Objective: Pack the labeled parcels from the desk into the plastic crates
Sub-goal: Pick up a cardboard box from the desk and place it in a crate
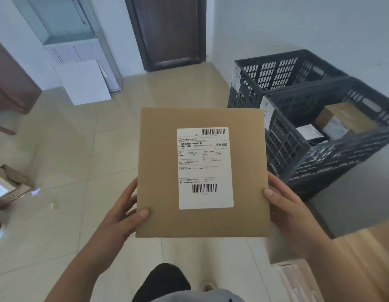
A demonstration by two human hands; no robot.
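A flat brown cardboard parcel (161,171) with a white shipping label (205,168) is held up in front of me, label facing the camera. My left hand (123,216) grips its lower left edge, thumb on the front. My right hand (285,205) grips its lower right edge, thumb on the front. Two dark plastic crates stand on the floor at the right: the near crate (283,147) holds a brown box (346,118) and a dark labeled parcel (311,134); the inside of the far crate (250,83) is mostly hidden.
A wooden desk corner (363,258) juts in at the lower right. A dark door (169,31) is straight ahead, and a white board (84,81) leans against a cabinet at the left. An opened cardboard box (8,186) lies at the left edge on the tiled floor.
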